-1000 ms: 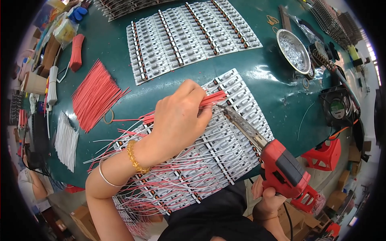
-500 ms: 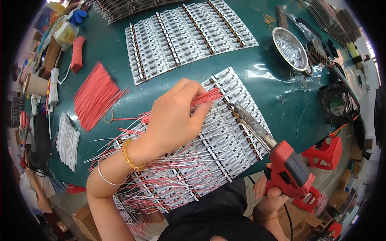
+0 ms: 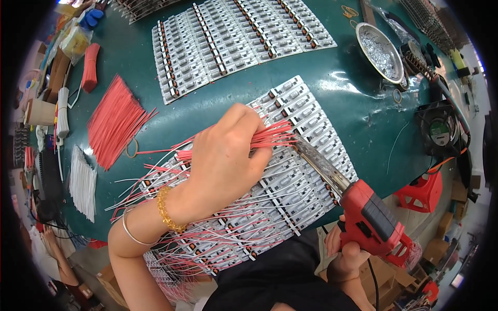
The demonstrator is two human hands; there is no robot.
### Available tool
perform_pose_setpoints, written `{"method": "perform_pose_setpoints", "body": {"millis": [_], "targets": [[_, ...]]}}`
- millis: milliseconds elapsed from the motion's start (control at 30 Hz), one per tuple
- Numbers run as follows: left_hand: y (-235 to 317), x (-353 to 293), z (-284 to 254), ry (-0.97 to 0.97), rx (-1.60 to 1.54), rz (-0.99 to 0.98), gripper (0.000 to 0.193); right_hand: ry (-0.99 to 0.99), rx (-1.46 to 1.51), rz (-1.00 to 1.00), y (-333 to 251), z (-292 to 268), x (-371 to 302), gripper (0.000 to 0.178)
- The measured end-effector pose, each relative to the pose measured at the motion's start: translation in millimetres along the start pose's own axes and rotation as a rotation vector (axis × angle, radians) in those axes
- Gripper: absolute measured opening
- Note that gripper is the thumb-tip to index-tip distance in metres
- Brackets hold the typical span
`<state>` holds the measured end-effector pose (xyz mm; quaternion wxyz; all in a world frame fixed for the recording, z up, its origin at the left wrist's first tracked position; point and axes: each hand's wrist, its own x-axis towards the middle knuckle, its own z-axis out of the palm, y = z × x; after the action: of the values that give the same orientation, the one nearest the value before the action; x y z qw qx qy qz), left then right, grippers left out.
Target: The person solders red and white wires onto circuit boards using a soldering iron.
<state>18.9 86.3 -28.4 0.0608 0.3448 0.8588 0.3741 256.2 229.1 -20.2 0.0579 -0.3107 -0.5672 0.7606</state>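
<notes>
My left hand (image 3: 223, 153) is closed around a bundle of thin red wires (image 3: 272, 135), whose ends stick out to the right over a panel of small white circuit boards (image 3: 306, 111). In my right hand (image 3: 347, 254) is a red soldering gun (image 3: 371, 215). Its dark, crusted tip points up and left and meets the ends of the red wires, just above the boards. Whether it touches a board is too small to tell. Many red and white wires (image 3: 228, 228) trail from the left and lower parts of the panel, beneath my left forearm.
A second board panel (image 3: 233, 41) lies farther back. Loose red wires (image 3: 116, 124) and white wires (image 3: 83, 184) lie at left. At right are a metal bowl of silvery bits (image 3: 378, 54) and a black fan (image 3: 441, 129). A red stool (image 3: 423, 192) stands beyond the table edge.
The soldering gun's tip has come nearer over the panel. My left hand's red wires have shifted right and nearer, and their ends now meet the tip. The whole view has shifted slightly.
</notes>
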Motion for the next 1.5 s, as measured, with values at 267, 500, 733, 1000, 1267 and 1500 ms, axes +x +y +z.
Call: {"method": "perform_pose_setpoints", "body": {"millis": [267, 500, 733, 1000, 1267, 1500], "targets": [[2, 4, 9, 0.025, -0.006, 0.078, 0.015, 0.153, -0.276, -0.244, 26, -13, -4, 0.078], [-4, 1, 2, 0.009, -0.009, 0.052, 0.016, 0.061, -0.116, -0.137, 5, 0, -3, 0.049], [-4, 0, 4, 0.018, -0.011, 0.067, 0.016, 0.134, -0.151, -0.186, 15, 5, -3, 0.082], [-3, 3, 5, 0.025, 0.004, 0.072, 0.016, 0.134, -0.042, -0.298, 0, 19, 7, 0.084], [0, -3, -3, 0.021, -0.007, 0.072, 0.011, 0.288, -0.136, -0.856, -26, -8, 51, 0.059], [0, 2, -15, 0.245, 0.008, 0.241, 0.0, 0.542, -0.258, -0.71, -59, -39, 100, 0.041]]}}
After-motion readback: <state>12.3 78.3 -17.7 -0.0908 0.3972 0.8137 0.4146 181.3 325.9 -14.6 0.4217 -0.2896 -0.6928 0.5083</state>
